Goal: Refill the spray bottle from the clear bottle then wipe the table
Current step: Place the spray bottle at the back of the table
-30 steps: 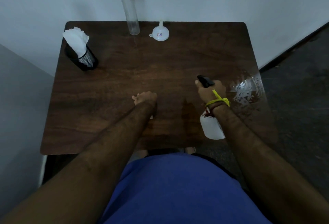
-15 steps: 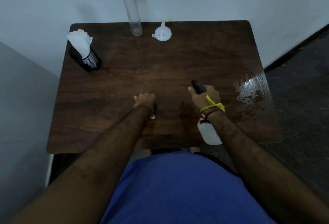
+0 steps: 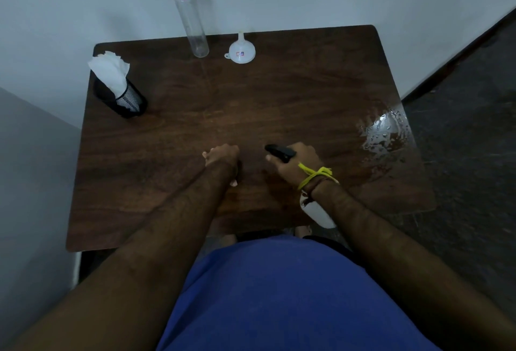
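Nearest the camera, a blue shirt front (image 3: pixel 279 294) fills the bottom edge and hides the near rim of the dark wood-grain table (image 3: pixel 173 132). Just past it, the white plastic spray bottle (image 3: pixel 318 212) is mostly covered by the right forearm; only its pale lower body and its black nozzle show. The right hand (image 3: pixel 297 163) is wrapped around the bottle's neck, wrist bent, with a yellow thread band (image 3: pixel 315 173) knotted at the wrist, and the nozzle points toward the left hand (image 3: pixel 222 156). That hand sits just beside the bottle, curled into a loose fist over the tabletop; whether it holds anything I cannot tell. Farther from the bottle, off toward the table's right edge, a shiny patch of water droplets (image 3: pixel 384 134) glistens. At the far left corner stands a black mesh cup (image 3: pixel 127 100) stuffed with white tissue paper (image 3: pixel 110 71). Along the far edge, by the wall, a small white plastic funnel (image 3: pixel 241 50) rests mouth-down, and just beside it stands the tall clear cylindrical bottle with a purple cap (image 3: pixel 192 21), upright.
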